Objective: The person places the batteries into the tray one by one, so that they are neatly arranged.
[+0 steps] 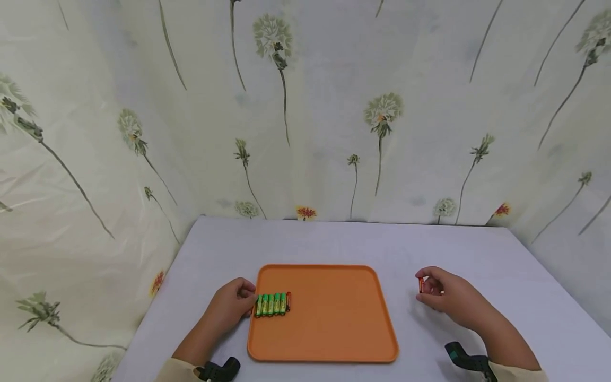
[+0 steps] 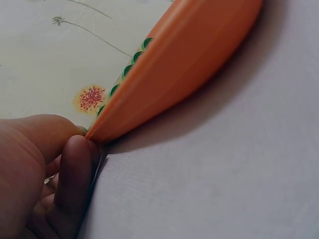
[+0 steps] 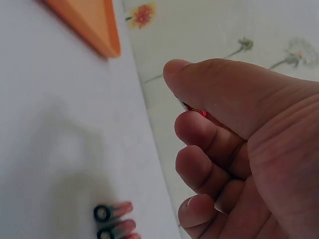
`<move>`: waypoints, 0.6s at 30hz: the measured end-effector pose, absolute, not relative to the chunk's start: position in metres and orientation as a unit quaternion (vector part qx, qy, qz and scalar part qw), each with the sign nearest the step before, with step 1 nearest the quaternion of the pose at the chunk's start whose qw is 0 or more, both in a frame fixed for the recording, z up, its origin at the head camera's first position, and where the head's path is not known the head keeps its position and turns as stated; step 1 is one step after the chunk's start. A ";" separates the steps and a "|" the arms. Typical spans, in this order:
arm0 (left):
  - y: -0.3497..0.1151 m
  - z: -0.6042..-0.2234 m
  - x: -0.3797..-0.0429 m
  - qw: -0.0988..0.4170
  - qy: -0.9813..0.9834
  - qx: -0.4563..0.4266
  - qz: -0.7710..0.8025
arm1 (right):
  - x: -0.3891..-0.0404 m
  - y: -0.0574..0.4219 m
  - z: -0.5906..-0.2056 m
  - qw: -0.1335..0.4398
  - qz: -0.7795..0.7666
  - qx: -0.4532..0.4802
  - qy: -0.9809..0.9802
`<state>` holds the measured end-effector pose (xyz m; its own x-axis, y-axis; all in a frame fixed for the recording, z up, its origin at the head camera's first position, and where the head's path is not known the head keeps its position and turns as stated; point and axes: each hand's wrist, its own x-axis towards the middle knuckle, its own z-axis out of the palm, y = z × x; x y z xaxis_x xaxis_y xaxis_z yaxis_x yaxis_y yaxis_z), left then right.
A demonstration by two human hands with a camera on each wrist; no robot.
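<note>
My left hand pinches the left rim of an orange tray between thumb and finger, seen close in the left wrist view. Against that rim, inside the tray, several green batteries lie side by side in a row. One red battery closes the row on its right. Off to the right of the tray, my right hand holds another red battery between thumb and fingertips, above the table. In the right wrist view the thumb hides most of it.
More red batteries with dark ends lie on the white table, low in the right wrist view. A wall covering with a dandelion print surrounds the table's back and sides. Each wrist carries a black camera mount.
</note>
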<state>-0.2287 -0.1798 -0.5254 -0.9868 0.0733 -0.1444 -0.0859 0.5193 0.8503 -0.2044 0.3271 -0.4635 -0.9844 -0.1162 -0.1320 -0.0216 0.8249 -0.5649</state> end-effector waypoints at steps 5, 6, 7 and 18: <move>-0.180 -0.524 -0.228 0.078 0.865 0.003 0.496 | -0.209 0.314 -0.458 0.051 -0.285 -0.074 0.954; -0.180 -0.523 -0.228 0.077 0.864 0.004 0.497 | -0.211 0.312 -0.458 0.046 -0.285 -0.080 0.954; -0.180 -0.523 -0.228 0.077 0.864 0.005 0.497 | -0.212 0.309 -0.458 0.042 -0.287 -0.087 0.953; -0.181 -0.523 -0.225 0.083 0.863 0.002 0.499 | -0.228 0.266 -0.464 0.072 -0.323 -0.115 0.937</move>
<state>-0.2253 -0.1811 -0.5230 -0.9863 0.0856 -0.1413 -0.0796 0.5029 0.8607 -0.2278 0.2659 -0.4644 -0.9632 -0.2617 -0.0607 -0.1687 0.7650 -0.6215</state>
